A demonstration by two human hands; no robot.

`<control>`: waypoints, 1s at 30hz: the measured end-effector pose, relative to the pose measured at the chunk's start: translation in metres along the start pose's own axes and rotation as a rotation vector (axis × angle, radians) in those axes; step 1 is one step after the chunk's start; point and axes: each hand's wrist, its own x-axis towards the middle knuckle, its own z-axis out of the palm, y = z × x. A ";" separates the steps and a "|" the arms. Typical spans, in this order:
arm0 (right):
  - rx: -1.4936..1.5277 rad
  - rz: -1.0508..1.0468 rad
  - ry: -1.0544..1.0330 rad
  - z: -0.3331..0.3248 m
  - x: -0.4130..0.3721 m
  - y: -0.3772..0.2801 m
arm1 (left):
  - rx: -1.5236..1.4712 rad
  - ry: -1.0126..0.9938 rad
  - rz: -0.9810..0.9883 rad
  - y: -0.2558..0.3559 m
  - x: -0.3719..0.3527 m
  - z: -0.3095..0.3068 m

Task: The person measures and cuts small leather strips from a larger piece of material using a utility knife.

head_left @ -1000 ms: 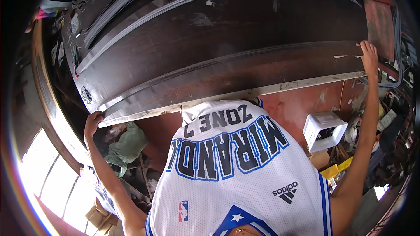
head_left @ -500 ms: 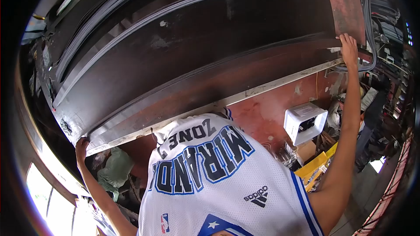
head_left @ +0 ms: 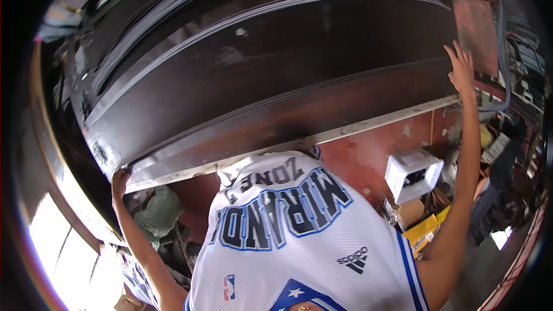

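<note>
A dark tabletop (head_left: 345,37) spans the view in front of my body. Along its near side runs a long thin dark strip (head_left: 276,97), from the left corner toward the right end. At that left corner my left hand (head_left: 120,183) is closed, its fingertips on the end of the strip; the exact grip is small and partly hidden. Over the right end of the tabletop my right hand (head_left: 462,74) has its fingers spread and holds nothing. Farther back lie a bundle of grey strips (head_left: 253,12) and a second, thicker bundle (head_left: 155,18).
A reddish board (head_left: 475,34) and looped grey strips (head_left: 502,52) are at the right end. Below the pale table edge (head_left: 345,131) stand a white plastic container (head_left: 397,181) and a yellow box (head_left: 423,230). A green bag (head_left: 158,213) sits at lower left.
My right hand has lifted off the right end of the tabletop and its fingers have spread. My left hand stays at the left corner. The whole view has shifted slightly.
</note>
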 end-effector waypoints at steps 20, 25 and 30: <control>0.399 -0.540 0.071 -0.006 0.016 -0.313 | 0.052 -0.108 0.086 -0.040 0.035 -0.005; 0.709 -0.660 0.214 -0.092 -0.018 -0.489 | 0.081 -0.189 0.027 -0.055 0.024 -0.038; 1.054 -0.963 0.467 -0.169 -0.038 -0.690 | 0.090 -0.141 0.125 -0.031 0.014 -0.056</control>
